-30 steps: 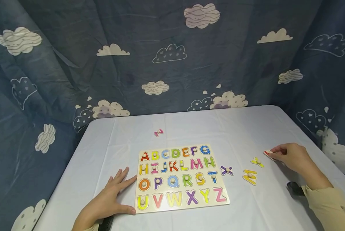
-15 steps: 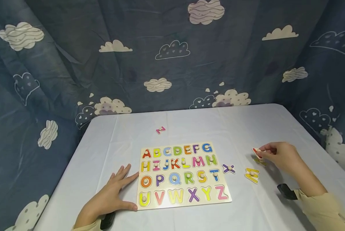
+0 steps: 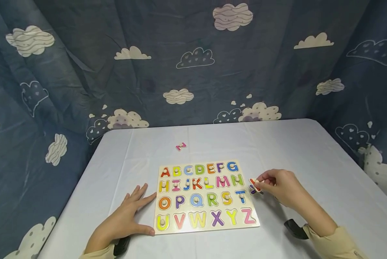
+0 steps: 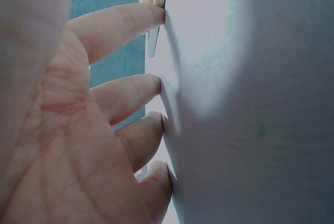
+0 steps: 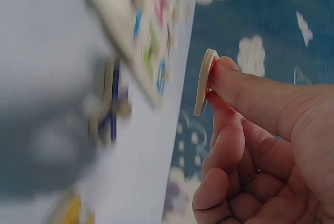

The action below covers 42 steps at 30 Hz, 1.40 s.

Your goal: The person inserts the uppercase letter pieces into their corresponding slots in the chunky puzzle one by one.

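A wooden alphabet puzzle board [image 3: 187, 207] lies on the table, with knobbed letters filling its slots from A to U; V, W, X, Y and Z show bare slots. My left hand [image 3: 125, 217] rests fingers spread at the board's left side, thumb at the lower corner and index fingertip at the edge. Between thumb and fingers, my right hand [image 3: 285, 189] pinches a red letter V piece [image 3: 254, 185], seen edge-on in the right wrist view. That piece overlaps the purple letter X piece [image 3: 260, 192] beside the board's right edge.
A pink letter Z piece [image 3: 181, 146] lies beyond the board on the white-covered table [image 3: 141, 151]. In the right wrist view a blurred yellow piece [image 5: 73, 211] shows at the bottom; the right hand hides that area in the head view. A dark cloud-print curtain [image 3: 148, 82] surrounds the table.
My right hand has lifted the red V piece and carried it left, over the yellow Y piece, to the board's right edge. My left hand has stayed at the board.
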Available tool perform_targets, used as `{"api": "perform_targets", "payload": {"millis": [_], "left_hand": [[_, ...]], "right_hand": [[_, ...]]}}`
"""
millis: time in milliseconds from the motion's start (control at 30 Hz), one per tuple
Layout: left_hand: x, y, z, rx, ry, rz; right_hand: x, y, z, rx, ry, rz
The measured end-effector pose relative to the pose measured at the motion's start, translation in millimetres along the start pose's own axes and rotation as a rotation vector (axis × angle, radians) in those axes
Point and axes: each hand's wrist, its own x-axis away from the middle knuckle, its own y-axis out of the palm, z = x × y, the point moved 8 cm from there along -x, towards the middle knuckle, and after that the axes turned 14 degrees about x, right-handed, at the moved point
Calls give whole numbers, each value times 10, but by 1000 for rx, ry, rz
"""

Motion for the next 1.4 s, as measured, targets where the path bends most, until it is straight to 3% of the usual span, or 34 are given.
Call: {"api": "perform_targets", "payload": {"millis": [333, 533, 667, 1000, 1400], "left_hand": [[-11, -26, -23, 9, 7, 10], [25, 4, -76, 12, -19, -4], [6, -2, -47, 11, -1, -4], [-4, -18, 5, 15, 11, -4], [-7, -14, -6, 10, 4, -4]], "right_hand": [[-47, 378, -738, -87, -180, -54], [49, 634, -1151, -152, -287, -130], [80, 730, -1361, -160, -325, -153], [119, 979, -1800, -182, -396, -219], [140, 1148, -2101, -118, -459, -172]]}}
